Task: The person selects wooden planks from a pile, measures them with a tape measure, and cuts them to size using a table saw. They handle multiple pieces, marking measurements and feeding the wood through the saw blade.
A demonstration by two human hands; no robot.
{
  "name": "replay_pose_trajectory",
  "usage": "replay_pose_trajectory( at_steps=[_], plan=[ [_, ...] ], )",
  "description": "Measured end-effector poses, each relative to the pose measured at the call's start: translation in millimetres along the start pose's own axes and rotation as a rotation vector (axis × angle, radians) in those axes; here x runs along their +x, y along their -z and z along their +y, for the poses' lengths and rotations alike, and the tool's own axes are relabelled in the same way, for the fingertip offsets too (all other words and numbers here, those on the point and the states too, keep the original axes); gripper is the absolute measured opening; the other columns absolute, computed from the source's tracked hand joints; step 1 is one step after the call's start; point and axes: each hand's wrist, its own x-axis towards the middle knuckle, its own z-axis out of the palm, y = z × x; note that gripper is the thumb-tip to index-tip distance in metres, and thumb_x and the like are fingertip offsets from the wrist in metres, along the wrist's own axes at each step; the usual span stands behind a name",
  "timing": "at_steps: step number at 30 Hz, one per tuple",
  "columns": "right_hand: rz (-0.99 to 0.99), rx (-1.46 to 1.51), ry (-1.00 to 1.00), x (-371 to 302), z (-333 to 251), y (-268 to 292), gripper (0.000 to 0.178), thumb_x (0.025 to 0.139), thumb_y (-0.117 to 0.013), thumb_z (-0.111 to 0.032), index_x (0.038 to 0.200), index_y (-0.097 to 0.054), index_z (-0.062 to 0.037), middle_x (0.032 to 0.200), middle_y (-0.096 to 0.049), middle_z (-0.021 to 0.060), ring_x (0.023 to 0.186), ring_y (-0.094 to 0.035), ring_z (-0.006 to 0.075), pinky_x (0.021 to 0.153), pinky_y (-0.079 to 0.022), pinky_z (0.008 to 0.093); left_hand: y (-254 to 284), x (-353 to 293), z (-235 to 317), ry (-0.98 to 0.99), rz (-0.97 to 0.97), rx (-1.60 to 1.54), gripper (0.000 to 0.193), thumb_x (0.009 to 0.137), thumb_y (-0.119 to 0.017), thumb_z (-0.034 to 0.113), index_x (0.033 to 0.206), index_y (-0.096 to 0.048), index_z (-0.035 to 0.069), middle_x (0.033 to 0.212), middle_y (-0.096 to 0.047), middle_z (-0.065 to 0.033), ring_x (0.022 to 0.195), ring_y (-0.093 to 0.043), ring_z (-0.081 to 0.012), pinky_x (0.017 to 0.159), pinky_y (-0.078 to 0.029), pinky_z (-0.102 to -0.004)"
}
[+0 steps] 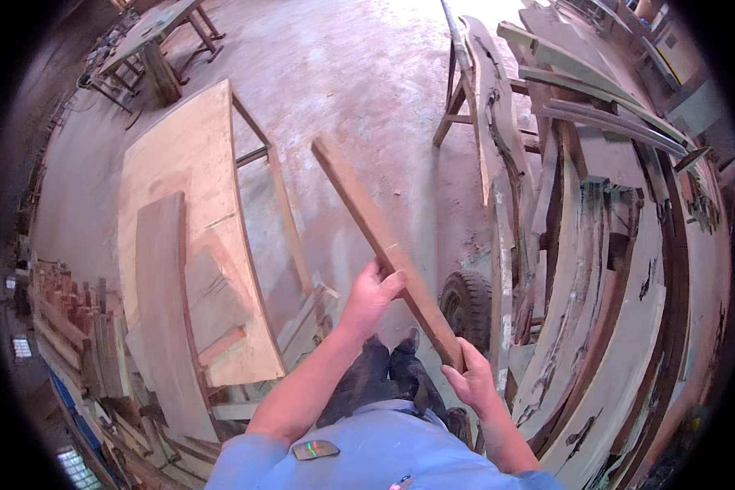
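Observation:
A long, narrow brown wooden board is held in front of me, slanting from the far left down toward my right side. My left hand grips it near the middle, thumb over the upper face and fingers around the edge. At its near end my right hand is closed on it, thumb on the near side; some of its fingers are hidden behind the wood. The far end of the board sticks out over the floor, touching nothing.
To my left stands a plywood-topped table with a wide brown plank lying on it. Several rough slabs are stacked on my right, near a black tire. Cut wood pieces pile up at far left. Another table stands farther back.

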Motion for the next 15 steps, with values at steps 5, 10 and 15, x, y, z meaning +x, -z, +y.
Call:
replay_pose_trajectory(
  at_steps=[5, 10, 15],
  plan=[
    [0.126, -0.107, 0.338, 14.5, 27.1, -29.7, 0.064, 0.071, -0.083, -0.012, 0.127, -0.055, 0.0008, 0.109, -0.063, 0.0213, 0.094, -0.065, 0.0389, 0.081, -0.054, 0.041, 11.9, -18.9, 9.8, -0.048, 0.112, 0.036, 0.055, 0.092, -0.069, 0.032, 0.132, -0.048, 0.002, 0.122, -0.063, -0.0105, 0.107, -0.062, -0.0209, 0.096, -0.05, -0.0374],
    [0.127, -0.172, 0.374, 0.7, 31.3, -18.1, 0.065, 0.073, -0.082, -0.014, 0.129, -0.053, 0.0008, 0.111, -0.061, 0.0217, 0.099, -0.063, 0.0399, 0.083, -0.053, 0.0428, 6.7, -37.3, 2.5, -0.047, 0.034, -0.116, 0.05, 0.094, -0.066, 0.029, 0.132, -0.047, 0.002, 0.123, -0.062, -0.0104, 0.113, -0.061, -0.0254, 0.101, -0.047, -0.0419],
    [0.121, -0.117, 0.289, -15.1, 21.9, -11.6, 0.06, 0.076, -0.08, -0.017, 0.125, -0.053, 0.0048, 0.106, -0.059, 0.0228, 0.095, -0.061, 0.0409, 0.082, -0.051, 0.0431, -0.5, -51.5, 5.8, -0.095, -0.087, -0.293, 0.048, 0.096, -0.064, 0.032, 0.132, -0.048, 0.005, 0.125, -0.06, -0.0135, 0.12, -0.058, -0.0323, 0.105, -0.044, -0.0472]
  ],
)
